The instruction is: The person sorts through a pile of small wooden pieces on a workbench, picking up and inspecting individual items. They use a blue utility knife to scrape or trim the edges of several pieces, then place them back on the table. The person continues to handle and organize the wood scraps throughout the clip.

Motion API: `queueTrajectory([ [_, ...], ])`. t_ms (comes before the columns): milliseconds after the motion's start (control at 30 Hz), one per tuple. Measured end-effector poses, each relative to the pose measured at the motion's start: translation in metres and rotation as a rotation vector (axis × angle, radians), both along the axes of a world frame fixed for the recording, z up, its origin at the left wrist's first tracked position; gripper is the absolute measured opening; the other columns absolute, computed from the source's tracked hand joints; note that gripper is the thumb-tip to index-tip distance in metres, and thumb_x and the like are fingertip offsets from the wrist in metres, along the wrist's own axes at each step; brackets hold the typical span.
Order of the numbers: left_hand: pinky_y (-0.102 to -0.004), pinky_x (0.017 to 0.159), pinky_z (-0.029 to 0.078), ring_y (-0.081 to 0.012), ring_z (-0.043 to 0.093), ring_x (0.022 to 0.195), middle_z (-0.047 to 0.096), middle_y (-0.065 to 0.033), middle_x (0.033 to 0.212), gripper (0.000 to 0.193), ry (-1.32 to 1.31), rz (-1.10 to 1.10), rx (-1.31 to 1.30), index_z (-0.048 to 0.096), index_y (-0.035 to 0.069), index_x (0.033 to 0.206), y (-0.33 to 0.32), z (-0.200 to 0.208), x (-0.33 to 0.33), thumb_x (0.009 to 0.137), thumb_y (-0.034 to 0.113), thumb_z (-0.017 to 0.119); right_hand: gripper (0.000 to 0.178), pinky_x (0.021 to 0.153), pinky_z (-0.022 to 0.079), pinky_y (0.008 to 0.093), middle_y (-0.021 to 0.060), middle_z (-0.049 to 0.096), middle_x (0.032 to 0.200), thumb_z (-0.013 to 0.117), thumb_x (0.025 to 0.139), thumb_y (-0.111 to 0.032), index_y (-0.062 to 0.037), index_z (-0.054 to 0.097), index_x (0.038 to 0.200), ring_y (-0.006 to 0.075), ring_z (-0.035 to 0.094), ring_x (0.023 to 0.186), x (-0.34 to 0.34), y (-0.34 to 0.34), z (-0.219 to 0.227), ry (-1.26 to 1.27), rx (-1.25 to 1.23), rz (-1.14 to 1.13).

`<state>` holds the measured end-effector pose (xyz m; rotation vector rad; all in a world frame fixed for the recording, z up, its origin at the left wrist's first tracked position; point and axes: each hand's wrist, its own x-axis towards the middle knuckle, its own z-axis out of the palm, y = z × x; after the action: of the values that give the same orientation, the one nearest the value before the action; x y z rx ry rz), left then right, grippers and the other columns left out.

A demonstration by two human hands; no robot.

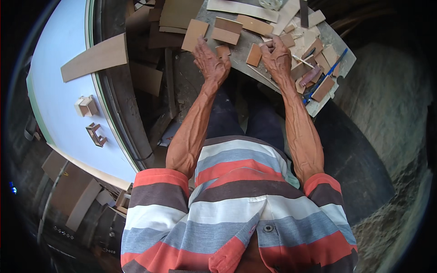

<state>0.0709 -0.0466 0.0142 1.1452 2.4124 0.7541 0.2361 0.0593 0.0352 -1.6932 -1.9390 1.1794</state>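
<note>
Lying on the grey board (236,48) betw. both hands, small brown wood pieces (254,54) are seen. Left hand (210,61) spread open, nothing held; right hand (276,57) curled, grip can't be told. Pieces judged light, stiff, thin; best pinched at edges

A grey work board (236,50) is lying ahead, tilted. Small brown wood pieces (227,29) and a blue pen (337,63) are resting on it.

A short-sleeved polo shirt (236,204) fills six o'clock, striped coral, grey, white and brown. One dark button (268,228) fastens its placket. Dark trousers (236,118) show above.
</note>
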Motion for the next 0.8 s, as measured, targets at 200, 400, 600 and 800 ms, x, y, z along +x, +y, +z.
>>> queueTrajectory([
  [200,-0.0515,0.099,0.033,-0.0399,0.037,0.119,0.043,-0.0194,0.129,0.084,0.071,0.008,-0.081,0.025,-0.003,0.139,-0.015,-0.001,0.008,0.072,0.021,0.07,0.028,0.078,0.051,0.0419,0.0185,0.069,0.09,0.053,0.087,-0.024,-0.0057,0.065,0.104,0.0358,0.067,0.086,0.026,-0.039,0.009,0.05,-0.16,-0.091],
  [400,-0.0534,0.097,0.035,-0.0416,0.038,0.119,0.044,-0.0218,0.127,0.083,0.151,-0.017,-0.152,0.026,-0.005,0.138,-0.025,-0.003,0.018,0.07,0.019,0.067,0.024,0.073,0.052,0.0389,0.0164,0.069,0.083,0.051,0.088,-0.018,-0.0029,0.067,0.097,0.0315,0.068,0.077,0.069,-0.079,0.009,0.163,-0.129,-0.092],
  [600,-0.0471,0.101,0.035,-0.0407,0.043,0.118,0.046,-0.0252,0.125,0.078,0.099,0.025,-0.1,0.032,-0.008,0.135,-0.04,-0.019,0.028,0.072,0.019,0.068,0.023,0.058,0.05,0.0326,0.0103,0.067,0.068,0.059,0.088,-0.023,-0.0011,0.067,0.087,0.0207,0.066,0.062,0.133,-0.111,0.021,0.161,-0.307,-0.089],
  [800,-0.0482,0.098,0.036,-0.0426,0.044,0.113,0.048,-0.0258,0.117,0.077,0.071,0.038,-0.055,0.034,-0.008,0.132,-0.035,-0.013,0.025,0.069,0.021,0.067,0.028,0.055,0.044,0.0341,0.0124,0.059,0.06,0.066,0.085,-0.026,-0.0005,0.064,0.074,0.0209,0.057,0.054,0.198,-0.144,0.019,0.034,-0.215,-0.235],
])
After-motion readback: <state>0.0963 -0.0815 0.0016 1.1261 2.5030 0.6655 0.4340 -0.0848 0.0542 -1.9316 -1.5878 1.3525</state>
